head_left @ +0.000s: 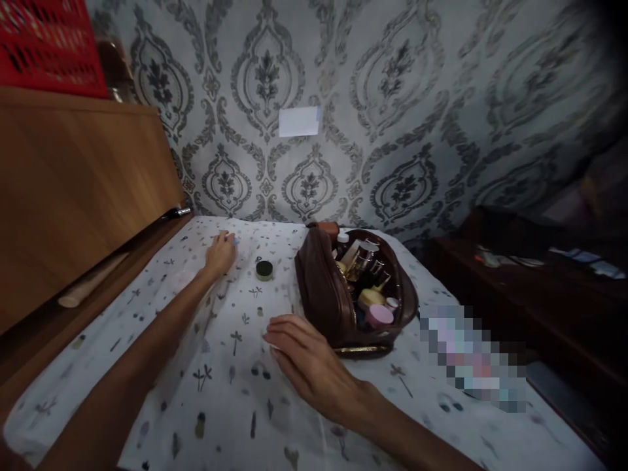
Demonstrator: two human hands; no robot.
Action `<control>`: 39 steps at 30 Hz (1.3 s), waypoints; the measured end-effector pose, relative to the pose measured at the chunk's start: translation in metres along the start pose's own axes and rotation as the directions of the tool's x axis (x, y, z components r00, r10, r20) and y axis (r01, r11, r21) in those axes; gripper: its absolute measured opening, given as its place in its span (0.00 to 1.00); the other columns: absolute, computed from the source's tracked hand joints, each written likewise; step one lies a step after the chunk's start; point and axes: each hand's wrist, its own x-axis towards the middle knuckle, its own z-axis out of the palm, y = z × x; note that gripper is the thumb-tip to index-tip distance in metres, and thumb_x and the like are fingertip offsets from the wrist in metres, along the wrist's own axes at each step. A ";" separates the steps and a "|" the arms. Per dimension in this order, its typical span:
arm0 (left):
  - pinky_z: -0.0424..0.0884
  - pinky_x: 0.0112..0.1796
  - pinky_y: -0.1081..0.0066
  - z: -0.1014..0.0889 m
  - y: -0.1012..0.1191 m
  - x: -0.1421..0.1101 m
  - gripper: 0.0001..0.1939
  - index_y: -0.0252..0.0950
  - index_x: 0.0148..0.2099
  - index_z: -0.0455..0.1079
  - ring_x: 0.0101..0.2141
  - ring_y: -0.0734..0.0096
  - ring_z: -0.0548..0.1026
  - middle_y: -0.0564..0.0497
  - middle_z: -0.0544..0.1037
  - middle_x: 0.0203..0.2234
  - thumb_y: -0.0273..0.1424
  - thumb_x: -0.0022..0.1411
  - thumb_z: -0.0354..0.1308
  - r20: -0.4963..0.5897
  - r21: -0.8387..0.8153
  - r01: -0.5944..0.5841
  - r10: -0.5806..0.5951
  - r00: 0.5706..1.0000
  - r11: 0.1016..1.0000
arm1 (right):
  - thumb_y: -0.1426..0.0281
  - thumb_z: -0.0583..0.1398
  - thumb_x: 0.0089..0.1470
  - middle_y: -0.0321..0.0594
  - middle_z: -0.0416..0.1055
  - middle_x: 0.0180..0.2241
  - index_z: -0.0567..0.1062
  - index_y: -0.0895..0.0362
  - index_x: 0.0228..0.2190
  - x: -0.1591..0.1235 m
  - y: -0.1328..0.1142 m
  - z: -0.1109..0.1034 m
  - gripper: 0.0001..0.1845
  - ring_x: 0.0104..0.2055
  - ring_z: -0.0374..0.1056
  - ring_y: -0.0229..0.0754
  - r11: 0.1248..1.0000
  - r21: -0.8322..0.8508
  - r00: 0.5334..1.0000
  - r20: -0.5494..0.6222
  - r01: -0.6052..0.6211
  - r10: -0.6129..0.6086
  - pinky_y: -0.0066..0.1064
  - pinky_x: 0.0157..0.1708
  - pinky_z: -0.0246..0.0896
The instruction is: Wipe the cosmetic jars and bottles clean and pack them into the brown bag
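A person's left hand [222, 254], arm outstretched, curls over a patterned white cloth [220, 418]; the right hand [304, 356] arches palm-down, nearer. Whether either grips anything is unclear. Between left hand and open brown leather bag [318, 284] stands a round dark-green container [263, 271].

The person's bare left forearm [147, 343] is extending far forward, and the bare left hand [221, 254] is curling its fingers [224, 236]. The bare right forearm [392, 417] is slanting in from the right; the bare right hand [309, 358] is arching palm-down, fingers together.
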 end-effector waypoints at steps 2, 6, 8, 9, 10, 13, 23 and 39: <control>0.70 0.51 0.53 0.003 -0.012 0.012 0.21 0.32 0.61 0.65 0.56 0.48 0.66 0.34 0.66 0.59 0.35 0.71 0.44 0.053 0.000 0.044 -0.044 0.998 0.999 | 0.75 0.55 0.63 0.47 0.76 0.42 0.74 0.56 0.45 -0.001 0.010 0.023 0.11 0.50 0.71 0.47 0.995 0.070 0.996 0.042 -0.076 0.074 0.42 0.50 0.72; 0.69 0.50 0.60 0.011 -0.023 0.020 0.22 0.36 0.60 0.66 0.51 0.53 0.71 0.39 0.70 0.54 0.39 0.67 0.51 0.137 -0.014 0.050 -0.048 0.989 0.999 | 0.75 0.55 0.61 0.47 0.77 0.39 0.75 0.56 0.43 -0.008 0.037 0.059 0.11 0.45 0.73 0.47 0.955 0.147 0.965 0.008 -0.259 0.261 0.41 0.45 0.72; 0.68 0.50 0.61 0.011 -0.025 0.018 0.23 0.36 0.60 0.66 0.51 0.54 0.71 0.40 0.69 0.53 0.37 0.65 0.53 0.148 -0.031 0.033 -0.028 0.989 0.999 | 0.74 0.55 0.60 0.46 0.77 0.39 0.76 0.56 0.41 -0.015 0.048 0.068 0.11 0.43 0.74 0.46 0.917 0.172 0.932 0.013 -0.360 0.363 0.40 0.44 0.71; 0.68 0.49 0.61 0.010 -0.026 0.016 0.23 0.36 0.59 0.66 0.50 0.53 0.71 0.41 0.70 0.52 0.37 0.64 0.54 0.156 -0.045 0.016 -0.009 0.988 0.999 | 0.73 0.55 0.60 0.45 0.77 0.38 0.77 0.56 0.41 -0.018 0.051 0.071 0.11 0.42 0.74 0.45 0.896 0.192 0.914 0.015 -0.401 0.406 0.39 0.44 0.71; 0.68 0.49 0.61 0.008 -0.026 0.013 0.23 0.36 0.58 0.67 0.49 0.53 0.72 0.41 0.71 0.50 0.37 0.62 0.55 0.166 -0.065 -0.004 0.015 0.986 0.998 | 0.73 0.55 0.61 0.44 0.77 0.38 0.77 0.55 0.41 -0.021 0.053 0.072 0.11 0.41 0.74 0.45 0.876 0.211 0.898 0.015 -0.433 0.440 0.38 0.43 0.71; 0.68 0.47 0.64 0.000 -0.029 0.001 0.23 0.36 0.53 0.70 0.46 0.55 0.72 0.45 0.73 0.44 0.41 0.59 0.58 0.192 -0.155 -0.070 0.100 0.976 0.985 | 0.70 0.55 0.62 0.44 0.77 0.38 0.77 0.55 0.41 -0.027 0.054 0.072 0.11 0.41 0.74 0.44 0.837 0.254 0.867 0.011 -0.485 0.499 0.36 0.43 0.70; 0.67 0.37 0.72 -0.006 0.033 -0.092 0.26 0.35 0.40 0.69 0.34 0.67 0.71 0.53 0.74 0.31 0.54 0.64 0.48 0.205 -0.543 -0.159 0.314 0.927 0.825 | 0.57 0.64 0.54 0.54 0.69 0.56 0.60 0.56 0.62 -0.022 0.055 0.073 0.39 0.51 0.73 0.47 0.610 0.541 0.752 0.064 -0.579 0.657 0.40 0.50 0.70; 0.66 0.57 0.55 0.014 0.049 -0.129 0.21 0.36 0.61 0.67 0.56 0.58 0.70 0.40 0.73 0.54 0.36 0.74 0.42 -0.418 -0.413 -0.725 0.593 0.688 0.551 | 0.68 0.68 0.45 0.39 0.73 0.42 0.66 0.54 0.54 -0.027 0.074 0.085 0.34 0.43 0.71 0.43 0.579 0.630 0.741 -0.009 -0.517 0.671 0.35 0.45 0.69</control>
